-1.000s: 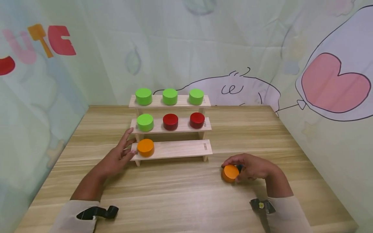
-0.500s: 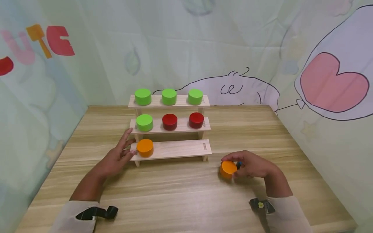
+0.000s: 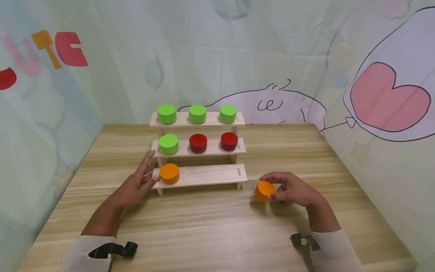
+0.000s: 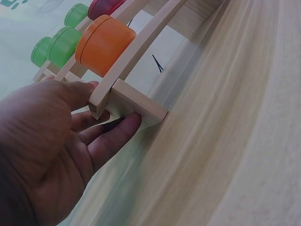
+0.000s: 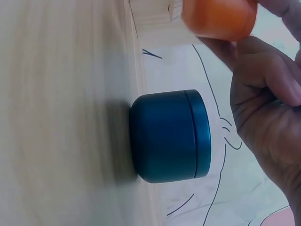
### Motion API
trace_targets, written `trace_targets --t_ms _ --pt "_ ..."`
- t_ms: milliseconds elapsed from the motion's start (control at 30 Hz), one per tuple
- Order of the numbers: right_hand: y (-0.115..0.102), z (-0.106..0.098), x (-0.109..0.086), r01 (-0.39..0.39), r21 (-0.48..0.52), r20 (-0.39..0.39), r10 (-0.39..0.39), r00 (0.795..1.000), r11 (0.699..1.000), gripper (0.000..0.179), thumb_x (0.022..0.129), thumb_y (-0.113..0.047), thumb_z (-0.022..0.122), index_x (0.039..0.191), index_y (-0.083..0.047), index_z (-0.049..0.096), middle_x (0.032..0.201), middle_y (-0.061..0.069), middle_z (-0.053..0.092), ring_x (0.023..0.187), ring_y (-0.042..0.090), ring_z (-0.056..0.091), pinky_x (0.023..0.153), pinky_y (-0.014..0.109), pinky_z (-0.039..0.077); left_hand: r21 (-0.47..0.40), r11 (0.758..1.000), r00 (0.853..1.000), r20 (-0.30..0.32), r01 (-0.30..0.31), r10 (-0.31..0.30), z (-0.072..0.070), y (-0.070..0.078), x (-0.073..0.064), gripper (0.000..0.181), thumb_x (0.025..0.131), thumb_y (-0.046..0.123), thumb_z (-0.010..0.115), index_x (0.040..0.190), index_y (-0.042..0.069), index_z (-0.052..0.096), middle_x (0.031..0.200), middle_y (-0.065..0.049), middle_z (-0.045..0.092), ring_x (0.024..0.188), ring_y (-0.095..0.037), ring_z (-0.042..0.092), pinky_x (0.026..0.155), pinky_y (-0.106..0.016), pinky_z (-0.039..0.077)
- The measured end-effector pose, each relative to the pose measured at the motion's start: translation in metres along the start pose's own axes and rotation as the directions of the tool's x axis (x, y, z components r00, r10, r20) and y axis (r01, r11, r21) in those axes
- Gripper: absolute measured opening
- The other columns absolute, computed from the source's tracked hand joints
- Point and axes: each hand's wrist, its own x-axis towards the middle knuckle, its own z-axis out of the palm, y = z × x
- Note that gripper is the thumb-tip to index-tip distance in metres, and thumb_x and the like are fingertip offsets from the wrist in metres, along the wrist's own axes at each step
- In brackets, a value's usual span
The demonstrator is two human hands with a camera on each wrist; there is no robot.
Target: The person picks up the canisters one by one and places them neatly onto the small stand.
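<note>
My right hand (image 3: 292, 190) pinches a small round orange lidded tin (image 3: 265, 190) between thumb and fingers, tilted and clear of the table. A blue lidded tin (image 5: 169, 136) stands upright on the table beneath that hand, mostly hidden by it in the head view. At the left end of a three-step wooden rack (image 3: 210, 175), my left hand (image 3: 134, 187) holds the bottom shelf's end. Its thumb lies at the board and its fingers (image 4: 124, 132) against the leg. Another orange tin (image 3: 169, 173) sits on the bottom shelf's left end.
Three green tins (image 3: 197, 114) line the top shelf. On the middle shelf are one green tin (image 3: 168, 144) and two red tins (image 3: 198, 143). Printed cloth walls (image 3: 129, 68) enclose the wooden table (image 3: 204, 234) at the back and sides.
My right hand has lifted the orange tin off the table and carried it a little up and left towards the rack, tilting it. The left hand stays at the rack.
</note>
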Motion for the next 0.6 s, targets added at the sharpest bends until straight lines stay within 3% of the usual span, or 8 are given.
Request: trace_targets --t_ms 267,400,467,533,600 --pt "-0.0032 0.0030 -0.0019 0.127 0.018 -0.054 -0.126 0.991 0.992 0.058 0.091 0.008 0.076 0.147 0.008 0.061 0.144 0.035 0.064 0.044 0.003 0.037 0.043 0.017 0.036 0.004 1.000 1.000 0.001 0.021 -0.021 0.0007 0.0009 0.0001 0.094 0.116 0.016 0.056 0.174 0.045 -0.012 0.174 -0.037 0.028 0.146 -0.060 0.054 0.111 -0.060 0.052" --pt "-0.0044 0.0047 -0.0009 0.138 -0.021 -0.105 -0.139 0.985 0.990 0.059 0.090 0.008 0.075 0.148 0.005 0.063 0.133 0.009 0.074 0.045 0.004 0.037 0.043 0.019 0.037 0.003 1.000 1.000 -0.001 0.002 -0.002 -0.0002 -0.0007 -0.0004 0.096 0.115 0.012 0.056 0.174 0.043 -0.011 0.173 -0.037 0.029 0.147 -0.060 0.052 0.112 -0.059 0.051" --pt "-0.0050 0.0058 -0.0002 0.133 -0.033 -0.127 -0.136 0.983 0.991 0.059 0.090 0.007 0.076 0.147 0.004 0.065 0.129 0.004 0.074 0.046 0.004 0.038 0.043 0.020 0.039 -0.001 1.000 1.000 -0.003 -0.009 0.009 -0.0004 -0.0016 -0.0002 0.096 0.114 0.010 0.057 0.175 0.042 -0.011 0.173 -0.038 0.029 0.147 -0.060 0.052 0.112 -0.058 0.050" --pt "-0.0051 0.0073 0.0006 0.144 -0.043 -0.141 -0.149 0.979 0.989 0.058 0.090 0.007 0.077 0.146 0.004 0.066 0.131 0.008 0.075 0.046 0.005 0.038 0.044 0.020 0.040 -0.002 1.000 1.000 -0.002 -0.010 0.010 -0.0001 -0.0018 0.0001 0.097 0.114 0.009 0.057 0.175 0.042 -0.011 0.174 -0.037 0.029 0.147 -0.060 0.052 0.112 -0.057 0.050" --pt "-0.0055 0.0090 0.0011 0.147 -0.048 -0.157 -0.153 0.976 0.988 0.057 0.090 0.007 0.078 0.145 0.005 0.066 0.137 0.021 0.072 0.047 0.005 0.038 0.044 0.020 0.040 -0.008 1.000 1.000 0.000 -0.007 0.007 0.0005 -0.0017 0.0004 0.097 0.114 0.009 0.057 0.174 0.043 -0.011 0.174 -0.037 0.029 0.147 -0.060 0.051 0.112 -0.057 0.050"
